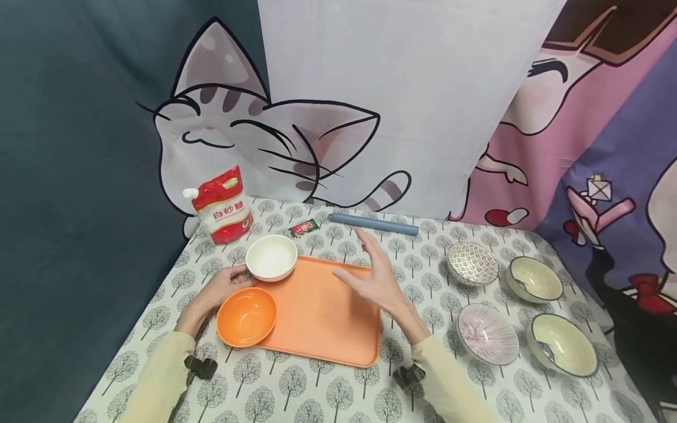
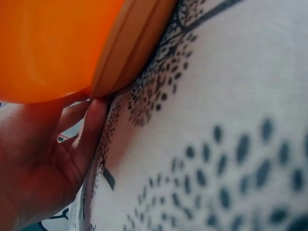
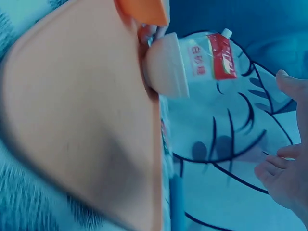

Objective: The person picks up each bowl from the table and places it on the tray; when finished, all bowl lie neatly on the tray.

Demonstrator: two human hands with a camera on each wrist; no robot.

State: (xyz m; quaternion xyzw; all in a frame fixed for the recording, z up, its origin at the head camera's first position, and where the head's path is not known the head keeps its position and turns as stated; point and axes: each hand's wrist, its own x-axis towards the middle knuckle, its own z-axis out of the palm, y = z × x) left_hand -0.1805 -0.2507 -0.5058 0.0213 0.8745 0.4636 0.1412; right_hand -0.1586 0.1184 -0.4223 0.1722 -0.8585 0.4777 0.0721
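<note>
An orange tray lies on the table with a white bowl at its far left corner and an orange bowl at its near left corner. Between the two bowls, my left hand pinches the tray's left rim. In the left wrist view the thumb sits at the tray's ridged edge, beneath the orange bowl. My right hand is raised over the tray's right side, thumb and fingers spread, holding nothing. The right wrist view shows those fingers apart from the tray.
A red sugar pouch stands at the back left. Behind the tray lie a small green-and-red packet and a grey-blue rod. Several patterned bowls, including a pink-streaked bowl and a checked bowl, sit at the right.
</note>
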